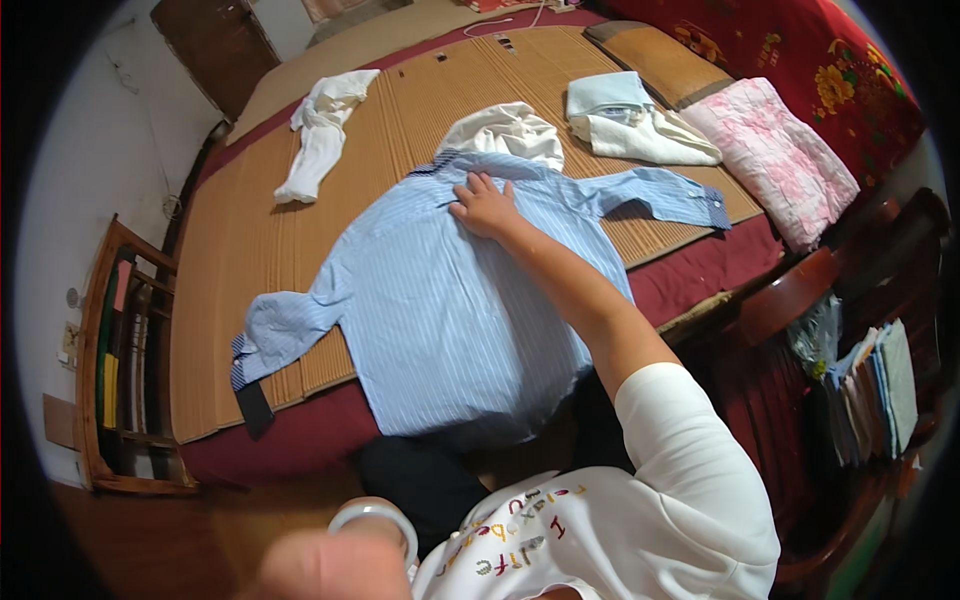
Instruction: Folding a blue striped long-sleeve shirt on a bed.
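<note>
The left hand point(330, 570), in front of the near edge of the bed point(290, 435), is blurred and cut off by the view's lower edge, so its fingers cannot be told apart. The right forearm point(575, 285) hides a strip of the blue shirt point(420, 300), whose collar end covers part of a white cloth point(505, 130). Dark bits point(507, 44) near the bed's far edge are too small to identify.
</note>
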Motion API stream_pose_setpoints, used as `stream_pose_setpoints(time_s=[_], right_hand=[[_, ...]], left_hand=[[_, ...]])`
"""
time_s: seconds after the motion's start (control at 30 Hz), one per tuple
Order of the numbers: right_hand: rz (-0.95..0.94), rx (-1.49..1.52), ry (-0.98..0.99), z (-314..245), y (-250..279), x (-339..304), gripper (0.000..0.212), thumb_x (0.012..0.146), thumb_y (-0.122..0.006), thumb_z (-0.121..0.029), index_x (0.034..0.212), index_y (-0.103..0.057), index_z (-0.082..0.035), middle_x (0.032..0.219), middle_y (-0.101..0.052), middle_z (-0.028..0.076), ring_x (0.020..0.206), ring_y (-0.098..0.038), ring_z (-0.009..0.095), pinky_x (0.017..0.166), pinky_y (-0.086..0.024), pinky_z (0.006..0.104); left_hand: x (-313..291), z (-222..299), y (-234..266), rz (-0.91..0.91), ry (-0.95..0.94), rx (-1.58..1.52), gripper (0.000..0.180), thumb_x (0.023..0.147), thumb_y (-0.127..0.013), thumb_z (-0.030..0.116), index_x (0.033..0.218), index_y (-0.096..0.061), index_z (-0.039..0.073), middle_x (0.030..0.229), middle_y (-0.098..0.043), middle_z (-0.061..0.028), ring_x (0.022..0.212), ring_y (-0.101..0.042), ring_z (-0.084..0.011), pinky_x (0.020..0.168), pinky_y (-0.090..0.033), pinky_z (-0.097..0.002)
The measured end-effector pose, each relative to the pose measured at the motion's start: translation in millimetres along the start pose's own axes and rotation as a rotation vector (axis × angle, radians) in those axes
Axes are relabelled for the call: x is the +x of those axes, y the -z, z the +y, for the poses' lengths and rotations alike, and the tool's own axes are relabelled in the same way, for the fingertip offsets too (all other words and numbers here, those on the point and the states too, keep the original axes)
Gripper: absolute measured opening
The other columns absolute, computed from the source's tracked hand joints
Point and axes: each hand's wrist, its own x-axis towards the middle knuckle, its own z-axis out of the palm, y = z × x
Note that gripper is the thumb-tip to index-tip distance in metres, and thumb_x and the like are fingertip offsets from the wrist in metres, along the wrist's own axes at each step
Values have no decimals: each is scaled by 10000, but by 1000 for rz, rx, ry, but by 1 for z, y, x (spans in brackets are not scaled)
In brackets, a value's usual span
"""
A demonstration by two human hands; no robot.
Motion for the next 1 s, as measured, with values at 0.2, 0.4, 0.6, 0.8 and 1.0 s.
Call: stream_pose_setpoints(time_s=[0.2, 0.4, 0.6, 0.8, 1.0], right_hand=[[53, -158, 59, 14, -18, 4, 666, 937, -463, -571, 1485, -456, -192, 1601, -301, 156, 1505, -226, 302, 1161, -122, 662], [92, -182, 85, 16, -20, 4, 684, 944, -441, -603, 1497, -440, -201, 1607, -294, 146, 1506, -227, 294, 1171, -119, 642], [48, -142, 101, 17, -10, 3, 669, 950, -471, -567, 1484, -448, -166, 1595, -309, 159, 1500, -237, 304, 1169, -130, 642], [27, -23, 429, -76, -28, -44, 673, 980, -437, -532, 1485, -423, -87, 1552, -345, 219, 1477, -272, 347, 1168, -148, 626], [-194, -180, 394, -28, -10, -56, 711, 991, -356, -585, 1518, -380, -109, 1610, -278, 155, 1505, -222, 304, 1202, -133, 554]], left_hand=[[-78, -163, 34, -149, 918, 789, 338, 873, -661, 40, 1201, -590, 6, 1230, -577, -145, 1140, -554, -291, 1009, -425, -389], [-207, -242, 92, -950, 1554, 1276, 666, 995, -463, 502, 1527, -372, 113, 1608, -288, -161, 1500, -209, -373, 1203, -167, -520], [-238, -240, 123, -937, 1472, 1455, 672, 998, -409, 528, 1546, -343, 144, 1629, -251, -131, 1513, -191, -328, 1211, -118, -517], [-255, -234, 143, -1071, 1436, 1541, 630, 999, -378, 484, 1562, -311, 209, 1649, -213, -86, 1526, -155, -302, 1219, -120, -497], [-254, -236, 136, -954, 1457, 1490, 563, 1024, -343, 400, 1552, -336, 206, 1641, -236, -87, 1521, -172, -298, 1222, -112, -485]])
